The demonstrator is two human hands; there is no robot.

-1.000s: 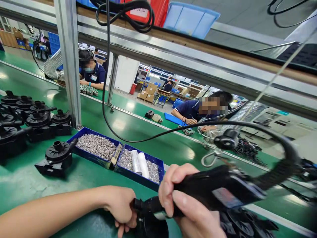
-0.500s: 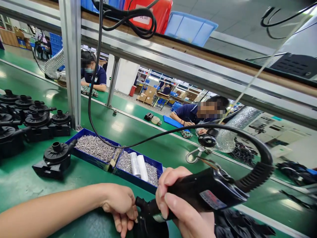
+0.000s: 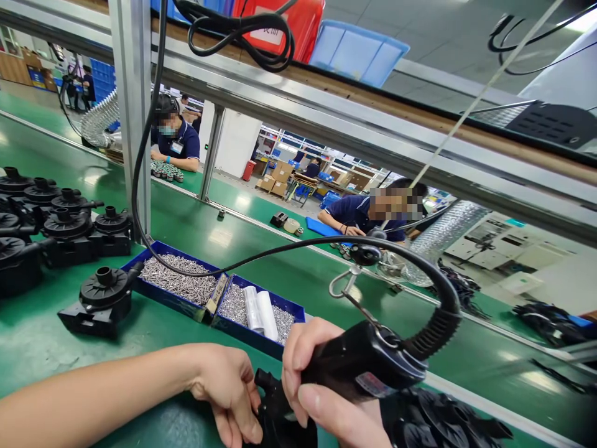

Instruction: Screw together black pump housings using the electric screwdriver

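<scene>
My right hand (image 3: 321,379) is wrapped round a black corded power screwdriver (image 3: 364,361), whose cable arches up and back to the left. The tool's front end is hidden by my fingers. Below it, at the bottom edge, lies a black round plastic housing (image 3: 284,426), partly cut off. My left hand (image 3: 231,395) holds this housing at its left side, fingers bent against it. Just beyond are a blue tray of screws (image 3: 180,274) and a blue tray of small metal parts (image 3: 233,302) with two white rolls (image 3: 267,314).
Several black housings (image 3: 68,227) stand at the left, one (image 3: 105,295) nearer. More black parts (image 3: 433,420) lie at the lower right. A metal post (image 3: 133,124) rises behind the trays. Two people (image 3: 175,140) (image 3: 357,211) sit across the green bench (image 3: 252,227).
My right hand and the screwdriver have shifted left, and the cable's arch has moved left with them. My left fingers have moved slightly on the housing.
</scene>
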